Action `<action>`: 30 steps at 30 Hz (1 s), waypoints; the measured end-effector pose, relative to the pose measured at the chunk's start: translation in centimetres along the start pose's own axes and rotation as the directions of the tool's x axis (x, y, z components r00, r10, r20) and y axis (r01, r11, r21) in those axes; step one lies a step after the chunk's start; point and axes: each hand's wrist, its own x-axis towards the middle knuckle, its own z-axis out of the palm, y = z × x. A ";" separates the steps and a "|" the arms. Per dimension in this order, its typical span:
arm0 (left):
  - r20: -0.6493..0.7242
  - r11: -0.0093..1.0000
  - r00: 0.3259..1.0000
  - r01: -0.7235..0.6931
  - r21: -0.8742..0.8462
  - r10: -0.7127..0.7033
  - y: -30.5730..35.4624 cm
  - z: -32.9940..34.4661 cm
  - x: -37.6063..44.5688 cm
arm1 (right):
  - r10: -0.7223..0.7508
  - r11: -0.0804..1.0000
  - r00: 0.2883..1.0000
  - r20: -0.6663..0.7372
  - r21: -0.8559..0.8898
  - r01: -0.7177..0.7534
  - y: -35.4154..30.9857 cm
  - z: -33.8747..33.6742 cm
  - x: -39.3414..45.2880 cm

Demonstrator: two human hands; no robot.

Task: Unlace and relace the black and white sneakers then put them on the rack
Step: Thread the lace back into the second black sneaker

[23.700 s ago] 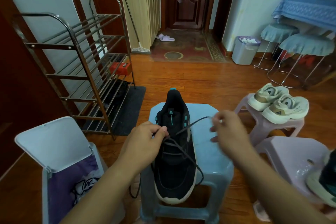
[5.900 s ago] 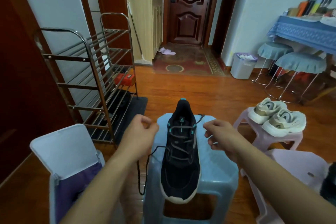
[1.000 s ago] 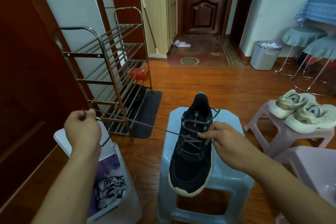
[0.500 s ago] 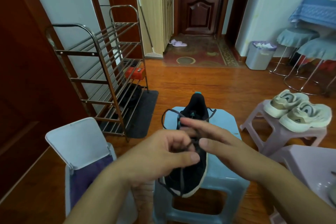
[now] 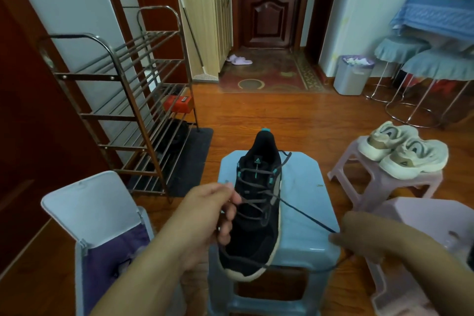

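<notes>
Sneaker (image 5: 256, 215): black, pale sole, centre frame on blue stool (image 5: 305, 187); tongue triangle logo, lettering unreadable.
Left hand (image 5: 207, 215): grip pinching lace (image 5: 304, 215) beside eyelets.
Right hand (image 5: 364, 236): blurred, lower right, lace end pinched taut.
Rack (image 5: 133, 100): upper left.

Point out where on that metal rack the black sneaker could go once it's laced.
The rack shows bare top and second tiers between its side rails. Lower down it is crowded: a red box sits on the third tier and a dark item lies below it. The black sneaker itself fills much of the blue stool.
</notes>
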 end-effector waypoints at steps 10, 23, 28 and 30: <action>-0.001 0.953 0.996 -0.088 -0.290 0.092 -0.3 2.4 -0.4 | -0.339 0.684 0.864 -0.372 0.534 0.497 -2.6 -1.2 -2.5; -0.139 0.708 0.817 -0.383 0.593 0.560 -1.8 1.0 3.4 | -0.145 0.583 0.753 -0.642 0.560 0.589 -8.9 0.3 -1.2; -0.037 0.523 0.846 -0.294 0.800 0.531 -3.3 0.9 4.7 | -0.353 0.858 0.525 -0.774 -0.044 0.512 -10.3 2.4 -0.1; -0.029 0.477 0.826 -0.296 0.828 0.563 -3.5 1.2 4.6 | -0.408 0.858 0.483 -0.775 -0.145 0.492 -10.4 2.4 0.5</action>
